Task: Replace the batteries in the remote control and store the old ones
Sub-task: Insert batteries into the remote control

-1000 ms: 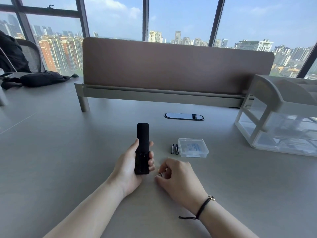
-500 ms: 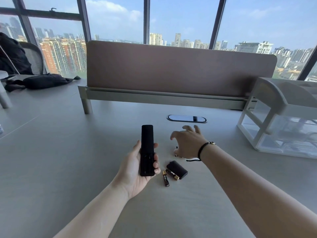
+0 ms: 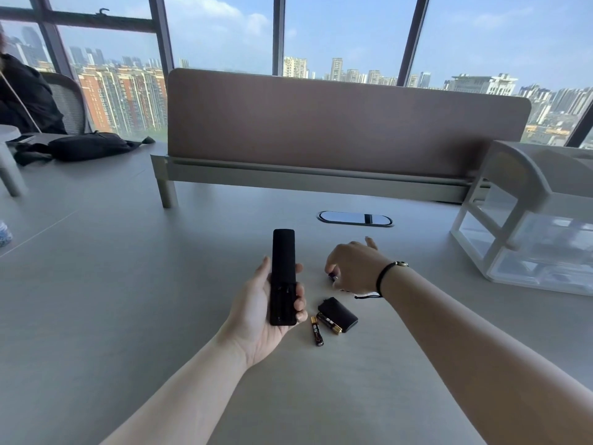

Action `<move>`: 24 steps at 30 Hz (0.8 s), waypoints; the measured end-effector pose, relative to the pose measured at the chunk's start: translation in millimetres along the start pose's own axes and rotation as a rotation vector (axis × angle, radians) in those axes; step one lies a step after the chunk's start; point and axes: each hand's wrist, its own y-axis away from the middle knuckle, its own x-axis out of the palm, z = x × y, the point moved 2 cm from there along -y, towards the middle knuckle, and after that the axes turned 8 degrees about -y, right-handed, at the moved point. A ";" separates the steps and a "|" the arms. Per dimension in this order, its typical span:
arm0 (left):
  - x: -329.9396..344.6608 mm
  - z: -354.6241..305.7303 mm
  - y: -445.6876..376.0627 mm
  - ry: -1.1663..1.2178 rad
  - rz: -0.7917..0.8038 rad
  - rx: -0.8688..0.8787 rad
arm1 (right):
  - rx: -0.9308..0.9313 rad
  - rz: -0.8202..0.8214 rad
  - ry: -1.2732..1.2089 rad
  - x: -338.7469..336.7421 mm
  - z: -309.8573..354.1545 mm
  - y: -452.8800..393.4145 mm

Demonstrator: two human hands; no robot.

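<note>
My left hand (image 3: 256,319) holds the black remote control (image 3: 283,277) upright above the table, back side up, with its battery compartment open and empty. On the table just right of it lie two black-and-gold batteries (image 3: 322,326) and the black battery cover (image 3: 340,313). My right hand (image 3: 353,268) reaches forward beyond them, palm down, its fingertips pinching the end of a dark new battery (image 3: 332,277). The small clear box is hidden behind that hand.
A white and clear drawer organiser (image 3: 526,226) stands at the right. A brown divider panel (image 3: 346,123) runs across the back, with an oval cable grommet (image 3: 355,218) in front of it. A black bag (image 3: 86,146) lies far left.
My right hand left two batteries and the cover on the table, reached forward to the new batteries and closed its fingers on one. The left hand keeps holding the remote.
</note>
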 end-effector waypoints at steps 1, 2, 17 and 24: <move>0.1 0.0 0.0 -0.004 -0.002 0.002 | -0.004 -0.017 -0.009 -0.3 2.2 0.7; 0.2 0.0 -0.1 -0.006 -0.003 0.003 | -0.006 -0.035 -0.012 -0.5 4.8 1.5; 3.9 -1.1 3.6 -0.036 -0.005 0.010 | 0.041 -0.656 -0.917 15.6 34.6 72.6; 5.2 0.4 7.3 -0.138 0.022 0.012 | -0.230 -0.501 -0.755 24.2 52.7 95.5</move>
